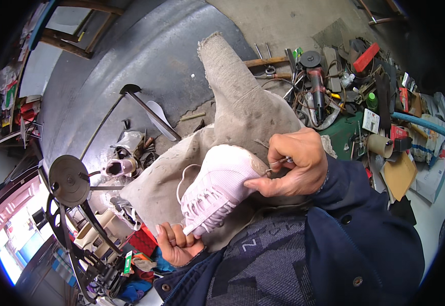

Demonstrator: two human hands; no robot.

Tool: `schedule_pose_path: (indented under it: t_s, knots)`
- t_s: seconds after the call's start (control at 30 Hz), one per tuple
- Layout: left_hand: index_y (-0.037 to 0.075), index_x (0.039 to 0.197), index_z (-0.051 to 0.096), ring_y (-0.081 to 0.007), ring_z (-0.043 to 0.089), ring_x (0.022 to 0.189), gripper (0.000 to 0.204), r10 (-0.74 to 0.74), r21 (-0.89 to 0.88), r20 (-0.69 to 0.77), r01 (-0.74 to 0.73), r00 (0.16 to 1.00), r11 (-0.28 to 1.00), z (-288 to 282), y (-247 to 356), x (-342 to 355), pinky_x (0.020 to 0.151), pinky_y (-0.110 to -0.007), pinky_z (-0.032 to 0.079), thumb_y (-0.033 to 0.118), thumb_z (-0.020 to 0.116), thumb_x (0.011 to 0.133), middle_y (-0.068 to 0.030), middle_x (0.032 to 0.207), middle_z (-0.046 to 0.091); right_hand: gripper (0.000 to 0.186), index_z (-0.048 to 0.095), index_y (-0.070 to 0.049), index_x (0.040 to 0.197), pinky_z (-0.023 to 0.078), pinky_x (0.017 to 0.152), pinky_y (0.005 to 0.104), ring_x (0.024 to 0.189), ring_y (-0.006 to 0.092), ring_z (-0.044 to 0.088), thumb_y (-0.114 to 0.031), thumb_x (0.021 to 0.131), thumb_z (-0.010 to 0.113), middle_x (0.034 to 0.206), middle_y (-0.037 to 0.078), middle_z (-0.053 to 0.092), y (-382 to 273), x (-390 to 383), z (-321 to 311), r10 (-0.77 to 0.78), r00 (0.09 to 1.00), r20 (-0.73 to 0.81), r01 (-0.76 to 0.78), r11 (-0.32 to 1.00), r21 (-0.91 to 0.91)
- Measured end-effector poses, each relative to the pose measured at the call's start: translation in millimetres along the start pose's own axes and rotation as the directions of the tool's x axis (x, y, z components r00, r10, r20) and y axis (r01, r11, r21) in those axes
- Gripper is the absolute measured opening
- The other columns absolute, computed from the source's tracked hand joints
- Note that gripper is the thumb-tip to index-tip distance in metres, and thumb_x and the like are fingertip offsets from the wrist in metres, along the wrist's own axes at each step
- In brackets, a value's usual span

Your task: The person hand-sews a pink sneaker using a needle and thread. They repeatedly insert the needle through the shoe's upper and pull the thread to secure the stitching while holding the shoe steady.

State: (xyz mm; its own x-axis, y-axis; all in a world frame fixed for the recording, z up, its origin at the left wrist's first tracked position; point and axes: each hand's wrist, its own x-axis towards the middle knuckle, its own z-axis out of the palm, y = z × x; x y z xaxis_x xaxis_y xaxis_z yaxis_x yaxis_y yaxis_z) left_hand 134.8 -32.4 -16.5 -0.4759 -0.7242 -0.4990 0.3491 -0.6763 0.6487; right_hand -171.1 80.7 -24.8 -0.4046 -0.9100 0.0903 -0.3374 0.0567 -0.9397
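Observation:
A pale pink lace-up sneaker [225, 176] lies across my lap on a grey cloth [250, 109], its toe pointing away from me. White laces [207, 208] cross its front, and one loose lace curls off to the left. My left hand [177, 246] has its fingers curled round the tongue end of the sneaker, at the lower left. Beside the toe, my right hand [301, 163] pinches a thin metal tool [287, 159] whose kind I cannot make out; its tip meets the toe edge, where a tan strip shows.
Hand tools, an angle grinder [315, 86] and cables crowd the right side. To the left stands a machine with a round metal wheel [69, 181]. Another pink shoe [119, 167] sits near it. A metal shoe last stand [151, 113] rises beyond the cloth.

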Motion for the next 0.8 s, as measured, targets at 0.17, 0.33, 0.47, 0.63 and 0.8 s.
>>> schedule_pose_path:
  t_s: [0.17, 0.33, 0.47, 0.63, 0.8]
  knots:
    - [0.02, 0.074, 0.035, -0.0107, 0.019, 0.046, 0.045, -0.059, -0.034, -0.093, 0.056, 0.994, 0.998, -14, 3, 1, 0.052, -0.034, 0.037, 0.037, 0.043, 0.115, 0.0051, 0.054, 0.022, 0.043, 0.055, -0.007, 0.072, 0.046, 0.05, 0.0298, 0.052, 0.0159, 0.059, -0.022, 0.074, 0.094, 0.061, 0.005, 0.058, -1, 8, 3, 0.006, 1.0, 0.026, -0.005, 1.0, -0.025]
    - [0.02, 0.073, 0.036, -0.0109, 0.019, 0.046, 0.046, -0.043, -0.037, -0.097, 0.039, 0.994, 0.999, -20, -3, 2, 0.052, -0.034, 0.037, 0.038, 0.043, 0.115, 0.0048, 0.054, 0.023, 0.041, 0.056, -0.006, 0.072, 0.045, 0.049, 0.0289, 0.052, 0.0146, 0.058, -0.022, 0.075, 0.094, 0.062, 0.004, 0.059, -3, 6, 4, 0.018, 1.0, 0.006, -0.018, 0.999, -0.037]
    - [0.019, 0.073, 0.036, -0.0114, 0.019, 0.045, 0.047, 0.018, -0.078, 0.04, -0.015, 0.999, 0.997, -22, -9, 6, 0.054, -0.035, 0.04, 0.038, 0.041, 0.115, 0.0042, 0.053, 0.024, 0.044, 0.056, -0.006, 0.073, 0.043, 0.048, 0.0285, 0.052, 0.0133, 0.054, -0.026, 0.075, 0.096, 0.062, 0.004, 0.058, -3, -2, 5, 0.004, 1.0, -0.024, -0.004, 0.999, -0.034]
    - [0.012, 0.075, 0.043, -0.0241, 0.051, 0.051, 0.046, 0.215, -0.144, -0.007, -0.213, 0.977, 0.966, -31, -18, -6, 0.065, -0.044, 0.055, 0.034, 0.042, 0.115, -0.0066, 0.062, 0.048, 0.046, 0.058, -0.007, 0.078, 0.038, 0.048, 0.0275, 0.052, 0.0095, 0.049, -0.032, 0.077, 0.097, 0.062, 0.002, 0.055, 5, -11, 5, -0.032, 0.997, -0.065, 0.031, 0.999, -0.026]
    - [0.004, 0.088, 0.057, -0.0366, 0.076, 0.08, 0.038, 0.339, 0.159, -0.029, -0.331, 0.94, 0.93, -74, -1, -22, 0.075, -0.05, 0.064, 0.032, 0.048, 0.113, -0.023, 0.106, 0.074, 0.039, 0.06, -0.004, 0.085, 0.039, 0.052, 0.0273, 0.057, 0.0086, 0.05, -0.029, 0.087, 0.089, 0.066, 0.002, 0.056, 14, -16, 3, -0.011, 0.999, -0.047, 0.015, 0.996, 0.093]
